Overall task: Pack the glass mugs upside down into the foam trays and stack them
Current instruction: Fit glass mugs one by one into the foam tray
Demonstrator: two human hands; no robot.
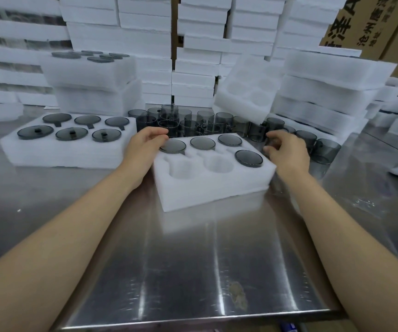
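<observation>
A white foam tray (213, 188) lies on the steel table in front of me. Four smoky glass mugs sit upside down in it: three in the back row (202, 143) and one at the front right (249, 158). The front left and front middle pockets are bare. My left hand (144, 146) is at the tray's back left corner, with its fingertips at the edge of the back-left mug (173, 146). At the tray's right end, my right hand (286, 152) curls its fingers and thumb round a loose glass mug (273, 141). Several loose mugs (193, 123) stand behind the tray.
A filled foam tray (68, 152) lies to the left, and a stack of filled trays (92, 87) stands behind it. An unfilled tray (248, 87) leans on foam stacks at the right. More mugs (324, 149) stand at the right. Foam and cartons wall the back.
</observation>
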